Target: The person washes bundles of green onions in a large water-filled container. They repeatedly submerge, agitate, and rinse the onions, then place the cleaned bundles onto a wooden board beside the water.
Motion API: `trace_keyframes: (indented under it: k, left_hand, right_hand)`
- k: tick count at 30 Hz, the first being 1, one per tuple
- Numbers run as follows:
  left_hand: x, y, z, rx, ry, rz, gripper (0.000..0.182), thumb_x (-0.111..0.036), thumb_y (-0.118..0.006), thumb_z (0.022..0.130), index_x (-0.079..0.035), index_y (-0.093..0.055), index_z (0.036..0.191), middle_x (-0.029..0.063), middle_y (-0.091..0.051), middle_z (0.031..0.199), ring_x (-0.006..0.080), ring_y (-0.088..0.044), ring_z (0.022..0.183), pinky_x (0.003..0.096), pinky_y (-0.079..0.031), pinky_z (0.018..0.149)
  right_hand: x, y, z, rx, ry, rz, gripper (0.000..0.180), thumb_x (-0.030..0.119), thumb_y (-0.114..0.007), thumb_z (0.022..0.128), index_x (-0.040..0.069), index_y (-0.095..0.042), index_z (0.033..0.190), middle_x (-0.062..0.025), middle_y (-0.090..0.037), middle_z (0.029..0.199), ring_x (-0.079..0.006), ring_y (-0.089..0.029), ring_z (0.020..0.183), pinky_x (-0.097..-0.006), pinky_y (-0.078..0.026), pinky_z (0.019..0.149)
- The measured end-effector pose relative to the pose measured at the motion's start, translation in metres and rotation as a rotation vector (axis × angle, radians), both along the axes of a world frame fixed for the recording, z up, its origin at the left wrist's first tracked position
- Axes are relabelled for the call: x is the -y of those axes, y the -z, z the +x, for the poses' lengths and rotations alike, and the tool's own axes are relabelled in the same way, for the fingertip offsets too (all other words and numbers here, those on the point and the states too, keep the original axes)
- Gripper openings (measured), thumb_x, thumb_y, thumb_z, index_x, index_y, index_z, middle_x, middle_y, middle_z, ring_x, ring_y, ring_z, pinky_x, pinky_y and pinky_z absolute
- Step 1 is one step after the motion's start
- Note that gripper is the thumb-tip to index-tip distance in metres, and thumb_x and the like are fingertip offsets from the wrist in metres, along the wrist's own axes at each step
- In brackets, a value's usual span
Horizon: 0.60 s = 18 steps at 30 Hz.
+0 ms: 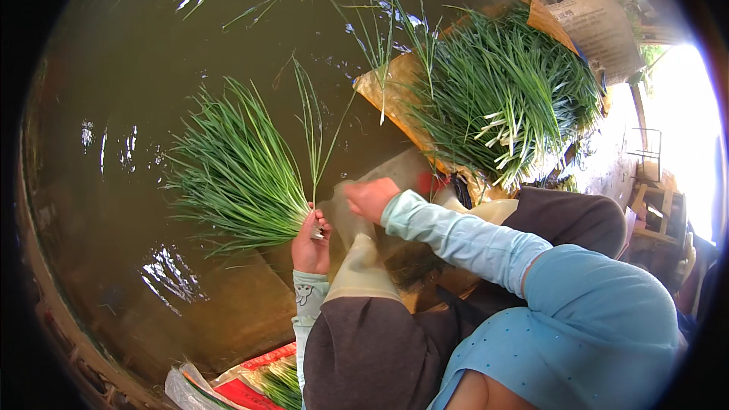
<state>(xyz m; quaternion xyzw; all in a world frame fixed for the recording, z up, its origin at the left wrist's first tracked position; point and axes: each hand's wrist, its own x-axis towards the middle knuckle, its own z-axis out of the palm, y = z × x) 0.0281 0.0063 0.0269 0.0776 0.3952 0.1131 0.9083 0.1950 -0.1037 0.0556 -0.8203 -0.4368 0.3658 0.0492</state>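
My left hand (312,242) grips the pale root ends of a bunch of green Chinese chives or similar thin-leaved greens (245,176), its leaves fanned up and left over brown water. One thin plant (314,142) stands apart from the bunch, its base at my left fingertips. To the right of that hand, my right hand (373,199) hangs above the submerged boot area, fingers curled; whether anything is between them is hidden. A large heap of the same greens (501,85) lies on an orange-brown woven sack (393,88) at the upper right.
Murky water (142,57) surrounds my pale rubber boots (364,270). Loose stalks (379,57) lie near the sack's left edge. At the bottom left, more greens (282,381) rest in a red and white bag (245,390). A wooden frame (655,210) stands at far right.
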Motion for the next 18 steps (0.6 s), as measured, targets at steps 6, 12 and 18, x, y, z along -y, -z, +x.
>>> trace_keyframes:
  k: [6,12,18]
  left_hand:
    - [-0.014,-0.007,-0.004,0.121,0.068,-0.196,0.036,-0.01,-0.052,0.095,0.001,-0.043,0.128,0.0021,-0.053,0.093,0.0086,-0.051,0.079,0.0216,-0.046,0.071]
    - [-0.054,-0.079,0.006,0.595,-0.374,-0.177,0.026,-0.005,-0.048,0.095,0.001,-0.042,0.12,0.0049,-0.051,0.089,0.0117,-0.051,0.077,0.0257,-0.048,0.07]
    - [-0.05,-0.08,0.014,0.165,-0.157,0.255,0.028,-0.008,-0.05,0.095,-0.001,-0.045,0.121,0.0095,-0.056,0.107,0.0167,-0.056,0.095,0.0294,-0.049,0.085]
  right_hand:
    - [0.048,-0.002,0.092,-0.315,-0.144,-0.382,0.022,0.03,-0.061,0.08,0.015,-0.068,0.095,-0.009,-0.069,0.093,-0.0324,-0.064,0.086,-0.0425,-0.05,0.076]
    - [0.002,0.033,0.171,0.136,0.704,0.181,0.03,0.036,-0.06,0.084,0.007,-0.067,0.086,-0.0134,-0.066,0.073,-0.0317,-0.063,0.069,-0.041,-0.049,0.067]
    - [-0.039,0.02,0.127,-0.033,0.76,0.423,0.031,0.037,-0.065,0.082,0.005,-0.066,0.082,-0.0136,-0.066,0.074,-0.0263,-0.061,0.066,-0.0364,-0.048,0.063]
